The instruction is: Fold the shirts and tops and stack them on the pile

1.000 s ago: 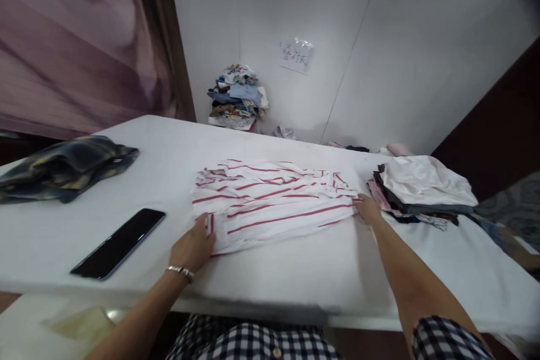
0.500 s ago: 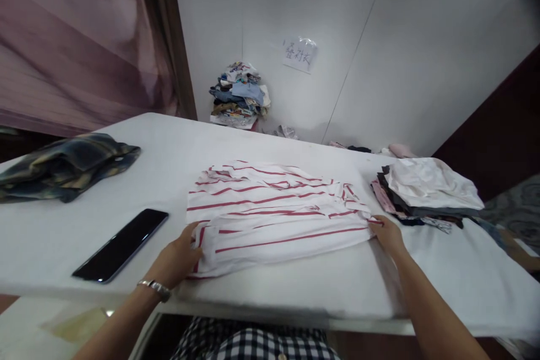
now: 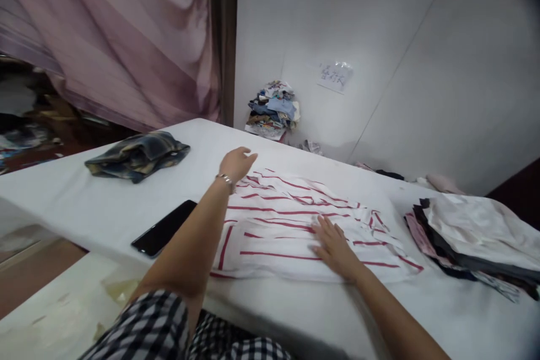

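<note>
A white shirt with red stripes [image 3: 291, 236] lies partly folded and wrinkled on the white table. My left hand [image 3: 238, 164] is above the table at the shirt's far left corner, fingers stretched forward and holding nothing. A metal bracelet circles that wrist. Flat on the middle of the shirt rests my right hand [image 3: 334, 247], its fingers spread over the stripes. My left forearm crosses in front of part of the shirt's left edge and part of the black phone [image 3: 162, 230].
A dark plaid garment [image 3: 139, 154] lies at the table's [image 3: 211, 140] left. Folded clothes [image 3: 476, 236] are stacked at the right, a white one on top. Behind the table stands a tall clothes pile [image 3: 274, 109], below a handwritten paper [image 3: 335, 77] on the wall.
My left hand has let go of the near left corner and moved to the far left one. The right hand has released the right end and moved onto the shirt's middle. The view has turned left.
</note>
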The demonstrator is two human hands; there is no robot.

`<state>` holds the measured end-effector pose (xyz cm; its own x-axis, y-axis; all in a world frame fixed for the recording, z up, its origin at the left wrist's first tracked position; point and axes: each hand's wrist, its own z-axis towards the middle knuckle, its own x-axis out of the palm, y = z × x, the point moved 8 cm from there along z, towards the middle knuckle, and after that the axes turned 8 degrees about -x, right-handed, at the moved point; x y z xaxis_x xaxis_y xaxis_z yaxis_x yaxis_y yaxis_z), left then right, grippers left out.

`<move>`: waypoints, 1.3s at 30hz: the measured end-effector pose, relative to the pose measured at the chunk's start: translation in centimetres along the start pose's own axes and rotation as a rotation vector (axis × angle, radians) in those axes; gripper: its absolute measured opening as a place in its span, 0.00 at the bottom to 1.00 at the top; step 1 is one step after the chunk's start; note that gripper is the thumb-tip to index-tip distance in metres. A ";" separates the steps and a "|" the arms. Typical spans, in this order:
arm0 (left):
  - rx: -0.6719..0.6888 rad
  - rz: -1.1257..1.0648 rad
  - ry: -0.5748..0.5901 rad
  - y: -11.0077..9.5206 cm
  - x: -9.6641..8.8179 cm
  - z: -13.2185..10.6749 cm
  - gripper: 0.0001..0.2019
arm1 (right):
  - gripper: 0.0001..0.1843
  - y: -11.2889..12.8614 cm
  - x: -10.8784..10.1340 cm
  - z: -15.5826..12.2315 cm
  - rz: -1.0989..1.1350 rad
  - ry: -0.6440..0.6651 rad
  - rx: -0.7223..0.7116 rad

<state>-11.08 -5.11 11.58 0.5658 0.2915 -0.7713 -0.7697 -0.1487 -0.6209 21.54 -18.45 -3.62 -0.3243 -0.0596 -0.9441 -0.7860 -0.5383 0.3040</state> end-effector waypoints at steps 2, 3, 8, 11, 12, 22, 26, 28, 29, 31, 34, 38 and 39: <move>-0.009 0.055 0.027 -0.8 2.8 2.9 0.25 | 0.32 -0.2 2.0 0.2 -0.072 0.085 -0.005; -0.022 0.122 0.060 -0.7 4.5 4.0 0.26 | 0.32 -0.5 2.5 0.1 -0.097 0.101 -0.002; -0.163 0.290 0.167 3.2 10.6 6.9 0.29 | 0.32 -1.2 3.2 -0.1 -0.131 0.098 -0.014; -0.220 0.319 0.199 5.2 11.9 7.8 0.28 | 0.32 -1.1 3.0 -0.1 -0.122 0.095 -0.016; -0.221 0.327 0.206 5.5 12.1 8.1 0.26 | 0.32 -1.1 3.0 -0.1 -0.114 0.097 -0.015; 0.204 0.199 0.027 -4.3 6.2 8.5 0.18 | 0.34 -0.8 2.0 0.0 0.100 0.116 0.047; 0.500 0.086 -0.093 -10.5 2.3 2.4 0.15 | 0.40 -1.7 -1.7 1.0 0.427 -0.094 0.159; 0.613 0.037 -0.025 -12.7 2.5 -2.2 0.13 | 0.48 -1.6 -4.8 2.3 0.573 -0.313 0.205; 0.663 0.007 0.046 -13.5 3.2 -4.7 0.11 | 0.52 -1.3 -6.3 3.1 0.632 -0.406 0.208; 0.788 -0.070 0.276 -14.6 5.5 -9.6 0.11 | 0.55 0.0 -8.4 4.9 0.738 -0.521 0.178; 0.901 -0.260 0.593 -14.3 8.4 -13.1 0.17 | 0.37 1.3 -9.7 6.7 0.867 -0.566 0.177; 0.603 -0.171 0.463 -8.1 9.9 -6.0 0.20 | 0.18 -1.4 -10.9 6.2 0.998 -0.670 0.390; 0.521 -0.046 0.400 -5.8 10.2 -3.7 0.21 | 0.18 -2.5 -11.7 5.9 1.017 -0.718 0.434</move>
<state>0.25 -4.77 6.82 0.5906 -0.1022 -0.8005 -0.7276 0.3616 -0.5830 24.18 -11.41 7.39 -0.9665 0.2543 -0.0345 -0.0871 -0.1987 0.9762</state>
